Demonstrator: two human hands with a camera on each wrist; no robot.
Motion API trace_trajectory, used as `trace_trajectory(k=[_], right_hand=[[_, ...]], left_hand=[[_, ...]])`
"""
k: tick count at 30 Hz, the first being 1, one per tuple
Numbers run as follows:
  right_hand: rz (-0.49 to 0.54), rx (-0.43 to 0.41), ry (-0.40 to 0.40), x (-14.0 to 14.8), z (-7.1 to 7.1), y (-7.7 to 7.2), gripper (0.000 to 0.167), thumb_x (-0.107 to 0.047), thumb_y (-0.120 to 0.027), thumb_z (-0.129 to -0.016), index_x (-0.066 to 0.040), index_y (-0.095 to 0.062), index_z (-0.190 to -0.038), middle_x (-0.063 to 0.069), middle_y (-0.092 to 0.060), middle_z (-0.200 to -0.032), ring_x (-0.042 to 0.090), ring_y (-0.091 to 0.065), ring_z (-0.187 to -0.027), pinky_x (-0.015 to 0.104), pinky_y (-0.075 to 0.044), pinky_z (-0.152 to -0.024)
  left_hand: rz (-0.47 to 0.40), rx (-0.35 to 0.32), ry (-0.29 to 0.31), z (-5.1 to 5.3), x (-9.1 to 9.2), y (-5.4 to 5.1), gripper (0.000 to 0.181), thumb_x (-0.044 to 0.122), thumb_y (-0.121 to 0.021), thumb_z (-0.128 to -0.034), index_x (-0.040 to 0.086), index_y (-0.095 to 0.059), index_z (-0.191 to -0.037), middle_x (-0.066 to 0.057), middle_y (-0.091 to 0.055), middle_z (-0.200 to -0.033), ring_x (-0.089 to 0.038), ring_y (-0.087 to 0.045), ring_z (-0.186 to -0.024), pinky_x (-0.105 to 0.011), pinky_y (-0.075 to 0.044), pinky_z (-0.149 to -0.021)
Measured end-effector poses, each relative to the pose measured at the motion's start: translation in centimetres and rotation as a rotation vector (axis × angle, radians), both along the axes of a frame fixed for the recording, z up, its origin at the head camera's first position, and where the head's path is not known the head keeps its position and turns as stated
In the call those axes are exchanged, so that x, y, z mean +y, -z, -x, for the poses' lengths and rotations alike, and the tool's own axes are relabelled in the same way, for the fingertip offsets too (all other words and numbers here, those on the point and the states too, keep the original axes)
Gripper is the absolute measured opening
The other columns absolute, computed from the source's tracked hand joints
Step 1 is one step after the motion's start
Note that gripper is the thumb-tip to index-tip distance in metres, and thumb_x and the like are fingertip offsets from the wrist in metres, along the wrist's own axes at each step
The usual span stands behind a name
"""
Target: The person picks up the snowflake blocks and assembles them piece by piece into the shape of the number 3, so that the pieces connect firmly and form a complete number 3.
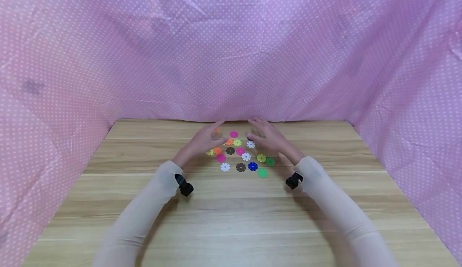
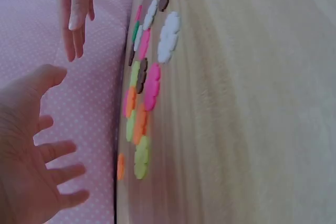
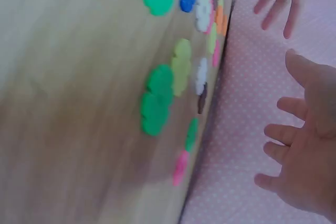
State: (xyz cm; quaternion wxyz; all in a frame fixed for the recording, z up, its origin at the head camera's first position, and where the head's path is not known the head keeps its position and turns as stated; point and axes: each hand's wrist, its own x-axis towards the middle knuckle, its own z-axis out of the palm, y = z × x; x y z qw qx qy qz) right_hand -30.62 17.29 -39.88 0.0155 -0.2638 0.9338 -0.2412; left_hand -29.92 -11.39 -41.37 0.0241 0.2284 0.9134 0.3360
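Observation:
Flat, notched plastic discs in several colours lie spread on the wooden table, between and below both hands. Over the left side of the spread my left hand hovers with fingers apart, holding nothing. My right hand hovers likewise over the right side, thumb toward the other hand. Nearest the left hand are an orange disc and a yellow disc. Around the right hand lie a white disc and a dark green disc. A blue disc and a light green disc are closer to me. The hands partly hide some discs.
The wooden table reaches back to a pink polka-dot cloth, which hangs behind it and along both sides. A black wrist camera is strapped to the left sleeve, another black camera to the right.

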Motion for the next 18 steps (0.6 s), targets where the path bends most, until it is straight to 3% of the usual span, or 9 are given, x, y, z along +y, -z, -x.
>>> trace_trajectory(k=[5,8,12,18], right_hand=[[0.153,-0.091,-0.074,0.8,0.2,-1.3,0.061,-0.034,-0.059,-0.104,-0.006,-0.04,-0.155,0.017,-0.035,-0.163,0.039,-0.028,-0.153,0.061,-0.024,-0.124],[0.245,-0.158,-0.11,1.6,0.1,-2.0,0.054,-0.025,-0.061,-0.103,-0.005,-0.046,-0.152,0.019,-0.043,-0.158,0.042,-0.038,-0.147,0.06,-0.034,-0.12],[0.298,-0.218,-0.123,2.8,-0.2,-2.5,0.047,-0.014,-0.064,-0.101,-0.002,-0.054,-0.145,0.024,-0.055,-0.146,0.045,-0.053,-0.133,0.056,-0.047,-0.11],[0.256,-0.228,-0.148,4.5,-0.3,-2.1,0.042,-0.004,-0.068,-0.095,0.006,-0.06,-0.136,0.029,-0.068,-0.124,0.04,-0.067,-0.113,0.05,-0.056,-0.1]], left_hand=[[-0.126,-0.126,0.07,-0.2,-0.5,-0.6,0.079,0.026,-0.077,-0.0924,0.012,-0.035,-0.159,-0.024,-0.055,-0.145,-0.041,-0.057,-0.13,-0.049,-0.053,-0.106],[-0.132,-0.183,0.127,-0.6,-0.7,-1.0,0.074,0.018,-0.081,-0.0877,0.008,-0.046,-0.152,-0.024,-0.066,-0.128,-0.036,-0.067,-0.116,-0.042,-0.058,-0.098],[-0.072,-0.247,0.208,-1.3,-0.8,-1.5,0.065,0.012,-0.083,-0.0843,0.005,-0.056,-0.143,-0.019,-0.073,-0.116,-0.026,-0.073,-0.1,-0.035,-0.062,-0.088],[0.021,-0.307,0.294,-1.8,-0.9,-1.8,0.051,0.007,-0.083,-0.0831,0.003,-0.067,-0.131,-0.011,-0.077,-0.104,-0.016,-0.072,-0.091,-0.029,-0.061,-0.084]])
